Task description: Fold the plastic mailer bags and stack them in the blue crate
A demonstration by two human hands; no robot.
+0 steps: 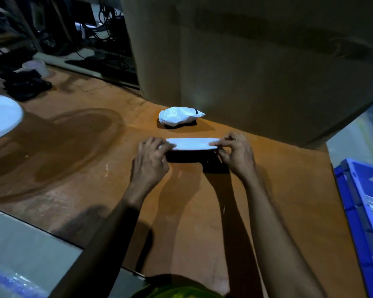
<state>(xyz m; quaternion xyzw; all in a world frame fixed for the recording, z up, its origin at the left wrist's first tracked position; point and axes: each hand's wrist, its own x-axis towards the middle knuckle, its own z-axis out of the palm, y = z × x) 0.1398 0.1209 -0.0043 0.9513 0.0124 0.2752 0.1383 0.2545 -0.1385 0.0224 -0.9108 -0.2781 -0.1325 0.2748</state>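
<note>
Forearms out over desk [95,168], both hands on folded mailer bag [192,144].
L hand [152,157] & R hand [237,153] each pinch one end of the white strip w/ curled fingers [215,143]; it looks lifted just off the desk, mid-frame. Crumpled white bag [179,116] lies beyond it, near big cardboard box [246,61]. Blue crate [357,211] at R edge, well apart.

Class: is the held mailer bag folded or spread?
Folded: mailer bag is a narrow strip, left hand and right hand pinching its ends.
</note>
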